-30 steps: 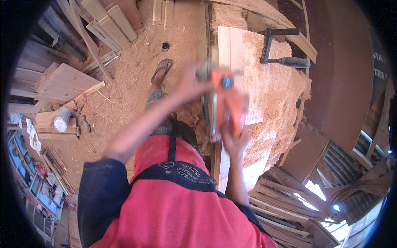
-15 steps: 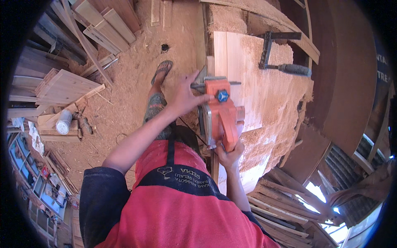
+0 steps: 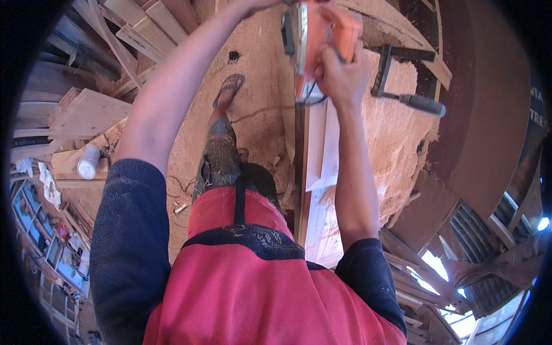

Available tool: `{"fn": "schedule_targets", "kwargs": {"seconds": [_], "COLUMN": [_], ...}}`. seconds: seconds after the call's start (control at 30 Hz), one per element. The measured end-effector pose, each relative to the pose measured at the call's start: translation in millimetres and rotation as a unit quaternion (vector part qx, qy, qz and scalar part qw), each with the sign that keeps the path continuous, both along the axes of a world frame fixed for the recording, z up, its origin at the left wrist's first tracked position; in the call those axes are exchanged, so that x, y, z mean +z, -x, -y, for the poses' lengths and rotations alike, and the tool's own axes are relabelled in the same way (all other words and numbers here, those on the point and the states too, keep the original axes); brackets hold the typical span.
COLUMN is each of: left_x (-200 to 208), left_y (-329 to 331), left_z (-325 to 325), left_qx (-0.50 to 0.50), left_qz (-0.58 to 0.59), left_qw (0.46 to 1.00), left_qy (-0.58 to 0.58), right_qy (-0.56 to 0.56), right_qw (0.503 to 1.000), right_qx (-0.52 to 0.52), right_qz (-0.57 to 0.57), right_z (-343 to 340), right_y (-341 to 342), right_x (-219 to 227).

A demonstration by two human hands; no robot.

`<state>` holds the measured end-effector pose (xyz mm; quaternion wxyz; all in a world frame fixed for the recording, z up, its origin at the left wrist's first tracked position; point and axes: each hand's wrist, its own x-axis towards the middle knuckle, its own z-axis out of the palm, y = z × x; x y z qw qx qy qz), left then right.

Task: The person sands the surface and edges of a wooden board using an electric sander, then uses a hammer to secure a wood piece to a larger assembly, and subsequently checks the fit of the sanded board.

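An orange electric hand planer is at the far end of the board, partly cut off by the top edge of the view. My right hand is wrapped round its rear handle. At the top edge my left hand reaches the planer's front end and holds it there; most of its fingers are out of view. Behind the planer, a pale wooden board lies along the left side of the bench. A dark cord trails from the tool toward the left.
Right of the board, wood shavings cover the bench. A black bar clamp with a dark handle stands on them. Stacked planks and a white can are at the left. Sawdust covers the floor.
Both hands have pushed the planer away from me along the board, to the top edge of the view. My arms are stretched further out, and more board shows behind the tool.
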<state>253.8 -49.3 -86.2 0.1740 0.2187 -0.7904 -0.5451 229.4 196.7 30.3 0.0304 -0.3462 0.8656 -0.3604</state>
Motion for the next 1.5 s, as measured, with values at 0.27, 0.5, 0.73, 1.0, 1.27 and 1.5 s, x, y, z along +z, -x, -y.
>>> {"fn": "schedule_targets", "kwargs": {"seconds": [0.27,0.5,0.73,1.0,1.27,1.5], "left_x": [35,39,19,14,39,12], "left_y": [-139,-245,-174,-76,-21,-141], "left_z": [-191,-324,-242,-118,-18,-210], "left_qx": [-0.045,0.010,0.052,0.043,0.026,0.000], "left_qz": [-0.018,0.092,0.028,0.015,0.002,0.006], "left_qw": [0.984,0.984,0.986,0.996,0.998,0.996], "left_qy": [-0.174,-0.154,-0.157,-0.077,-0.060,-0.089], "right_qy": [-0.096,-0.075,0.035,0.050,0.020,-0.111], "right_qw": [0.993,0.962,0.947,0.967,0.996,0.986], "right_qx": [-0.052,-0.165,-0.157,-0.106,-0.006,-0.082], "right_qz": [0.034,0.202,0.279,0.225,0.082,0.094], "right_z": [-190,-317,-217,-97,-25,-194], "right_y": [-153,-268,-199,-101,-27,-156], "right_x": [28,35,24,13,11,39]}}
